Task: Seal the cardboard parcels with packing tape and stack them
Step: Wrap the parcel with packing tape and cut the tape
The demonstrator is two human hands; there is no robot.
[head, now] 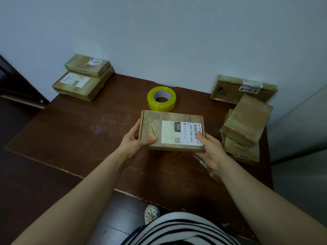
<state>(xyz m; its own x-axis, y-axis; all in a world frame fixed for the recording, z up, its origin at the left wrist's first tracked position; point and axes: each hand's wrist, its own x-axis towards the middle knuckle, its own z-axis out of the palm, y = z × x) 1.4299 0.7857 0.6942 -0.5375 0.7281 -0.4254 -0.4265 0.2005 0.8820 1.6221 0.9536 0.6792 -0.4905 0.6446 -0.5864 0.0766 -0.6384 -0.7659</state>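
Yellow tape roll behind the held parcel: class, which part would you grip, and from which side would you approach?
Probably from above. The yellow tape roll lies flat with its core hole facing up, so its wall can be pinched between the inside of the core and the outer face. The parcel crowds its near side.

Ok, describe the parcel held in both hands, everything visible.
The parcel is a flat, closed brown cardboard box, top facing up. A white label with a barcode, a QR code and 060-06B-A05 covers its right half; shiny tape and a small tear mark the left. It is over the table, just before the yellow tape roll. The left hand grips its left end, the right hand its near right corner, thumbs on top. Whether it touches the table is unclear.
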